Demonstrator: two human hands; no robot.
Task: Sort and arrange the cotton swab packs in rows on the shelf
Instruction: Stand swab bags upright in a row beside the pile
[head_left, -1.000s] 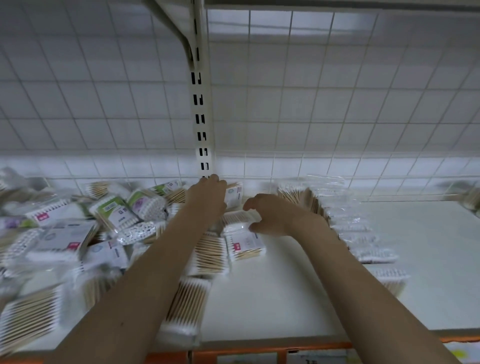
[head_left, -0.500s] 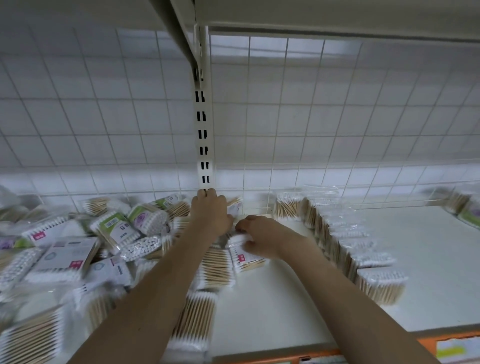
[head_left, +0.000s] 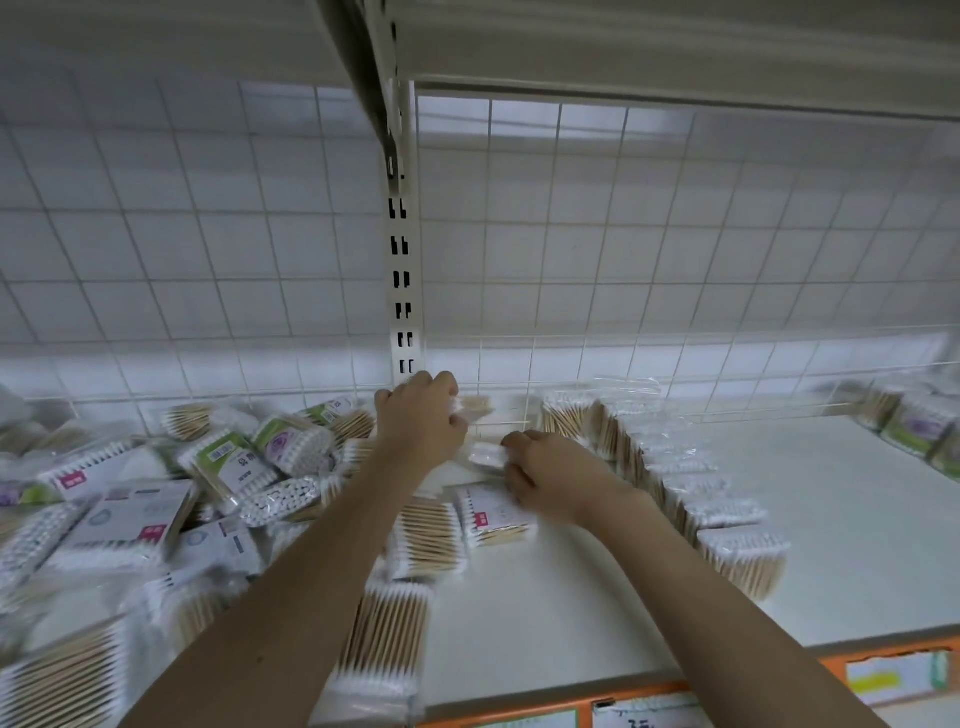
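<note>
Across the white shelf (head_left: 597, 613), from its front edge to the wire grid back (head_left: 675, 249), I see the stock split in two. Toward the left edge lies a loose heap of cotton swab packs (head_left: 171, 499), some wooden-stemmed, some with green or pink labels, lying at all angles. Right of centre, a row of upright packs (head_left: 691, 493) runs from the back edge toward the front, each pack touching the next. More packs (head_left: 914, 421) sit at the far right back corner. A slotted white upright post (head_left: 401, 270) rises from the back edge at the middle. My left hand (head_left: 418, 421) is at the foot of that post, fingers curled around a small pack (head_left: 470, 405) held against the grid. My right hand (head_left: 550, 475) is just beside it, fingers bent over another small pack (head_left: 485, 456); whether they grip it or only press on it, I cannot tell.
</note>
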